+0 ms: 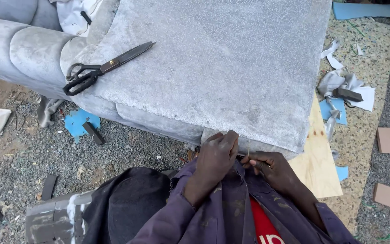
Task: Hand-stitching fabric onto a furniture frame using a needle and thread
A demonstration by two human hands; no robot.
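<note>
The work goes on outdoors, over grey gravel ground [19,162] littered with offcuts: blue foam scraps [81,122], dark blocks, pale cloth shreds [339,83] and brown board pieces [389,140]. A plywood sheet [317,167] lies under the near right corner of a sofa cushion [213,68] covered in grey velvet-like fabric, whose flat top fills the middle of the view; padded, tufted grey upholstery [28,49] runs off to the left.

Black-handled tailor's shears [107,67] rest on the cushion's left part, blades closed, long axis running diagonally: handles toward the near left edge, tips pointing away to the upper right.

At the cushion's near edge, the left hand [217,156] presses on the fabric seam, fingers curled over it in a clenched grip. The right hand [267,166], just beside it, pinches a thin needle [248,151] that stands nearly upright, tip toward the cushion edge. Both sleeves are purple.
</note>
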